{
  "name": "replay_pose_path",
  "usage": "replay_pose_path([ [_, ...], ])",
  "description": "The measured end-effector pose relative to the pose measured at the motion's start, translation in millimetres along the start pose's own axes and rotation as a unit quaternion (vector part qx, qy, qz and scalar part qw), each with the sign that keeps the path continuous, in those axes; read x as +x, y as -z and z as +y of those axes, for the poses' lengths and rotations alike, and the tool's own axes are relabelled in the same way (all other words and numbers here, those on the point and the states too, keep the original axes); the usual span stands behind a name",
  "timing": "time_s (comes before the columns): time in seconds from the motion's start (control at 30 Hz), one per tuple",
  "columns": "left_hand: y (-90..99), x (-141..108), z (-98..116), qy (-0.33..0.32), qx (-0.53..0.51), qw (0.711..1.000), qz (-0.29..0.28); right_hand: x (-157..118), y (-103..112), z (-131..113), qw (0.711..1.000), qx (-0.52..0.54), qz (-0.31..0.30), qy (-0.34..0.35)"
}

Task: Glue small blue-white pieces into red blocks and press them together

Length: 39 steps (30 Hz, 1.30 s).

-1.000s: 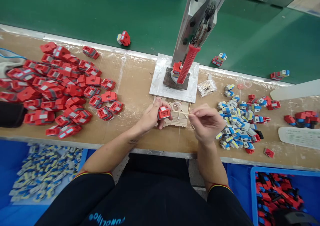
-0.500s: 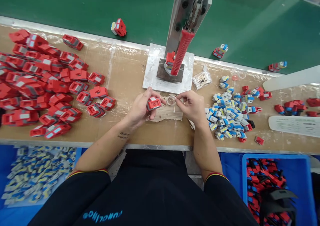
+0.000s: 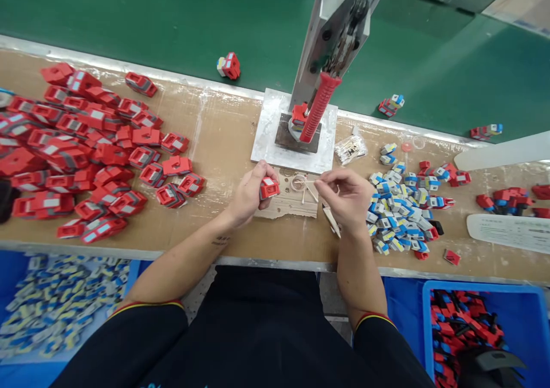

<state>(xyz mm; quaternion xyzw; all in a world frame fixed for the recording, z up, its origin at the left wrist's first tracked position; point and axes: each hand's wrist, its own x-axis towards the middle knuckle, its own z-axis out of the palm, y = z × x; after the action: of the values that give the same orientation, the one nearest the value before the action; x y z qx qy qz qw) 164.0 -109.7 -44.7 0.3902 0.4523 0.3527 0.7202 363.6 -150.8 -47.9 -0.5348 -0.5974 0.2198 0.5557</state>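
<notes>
My left hand [image 3: 251, 193] is closed around a red toy car part [image 3: 269, 188] with pale window patches, just in front of the press. To the right, my right hand [image 3: 347, 196] pinches a thin cotton swab [image 3: 310, 181] that points left over a small clear round dish [image 3: 298, 184]. The dish rests on a torn piece of cardboard [image 3: 283, 207], and another swab [image 3: 303, 196] lies beside it. The swab's tip and the red part are apart.
A hand press with a red handle [image 3: 320, 107] stands behind my hands on a metal plate [image 3: 266, 141]. Red parts [image 3: 103, 153] are heaped left, white-and-blue parts [image 3: 397, 210] right. A bag of swabs [image 3: 351, 148] lies near the press. Blue bins [image 3: 528, 319] stand below the table edge.
My right hand has drawn back to the right, and its swab now shows lying level over the dish. My left hand has turned the red part. The whole view has shifted slightly.
</notes>
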Motion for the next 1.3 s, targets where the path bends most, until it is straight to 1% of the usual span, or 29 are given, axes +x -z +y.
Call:
replay_pose_path([
  [0.07,-2.4,-2.7,-1.4,-0.001,-0.011,1.0,-0.022,-4.3,-6.2,-9.8,0.995,0.096,0.033,0.005],
  [0.1,-3.7,-4.0,-2.1,-0.001,-0.014,0.999,-0.031,-6.3,-9.8,-14.3,0.991,0.13,0.034,0.01],
  [0.2,-6.4,-6.8,-3.7,0.002,-0.016,0.999,-0.043,-10.5,-19.4,-22.9,0.985,0.173,0.004,0.014],
  [0.4,-6.9,-7.2,-4.5,0.001,-0.012,0.999,-0.05,-12.5,-25.1,-24.2,0.982,0.189,-0.017,-0.003],
  [0.57,-6.5,-8.2,-3.9,-0.004,-0.012,0.998,-0.06,-13.8,-24.3,-24.0,0.981,0.188,-0.04,-0.01],
  [0.8,-2.7,-8.7,-4.8,-0.013,-0.002,0.998,-0.062,-12.6,-21.4,-22.9,0.982,0.185,-0.046,-0.005],
  [0.87,-0.9,-8.2,-5.2,-0.032,0.015,0.998,-0.058,-11.6,-20.1,-22.8,0.983,0.178,-0.043,-0.004],
  [0.93,0.9,-8.2,-5.2,-0.067,0.043,0.995,-0.051,-10.9,-18.1,-22.5,0.985,0.168,-0.044,-0.003],
  [1.03,3.3,-9.4,-4.4,-0.131,0.097,0.986,-0.043,-10.5,-14.4,-21.5,0.989,0.143,-0.048,0.0],
  [1.13,4.7,-11.0,-2.7,-0.177,0.14,0.974,-0.036,-10.5,-11.7,-20.1,0.992,0.118,-0.049,0.014],
  [1.2,4.6,-11.7,-1.2,-0.196,0.158,0.967,-0.027,-10.4,-11.0,-19.3,0.993,0.106,-0.051,0.031],
  [1.3,3.6,-12.3,1.1,-0.2,0.172,0.964,-0.013,-10.4,-10.5,-18.8,0.993,0.091,-0.053,0.052],
])
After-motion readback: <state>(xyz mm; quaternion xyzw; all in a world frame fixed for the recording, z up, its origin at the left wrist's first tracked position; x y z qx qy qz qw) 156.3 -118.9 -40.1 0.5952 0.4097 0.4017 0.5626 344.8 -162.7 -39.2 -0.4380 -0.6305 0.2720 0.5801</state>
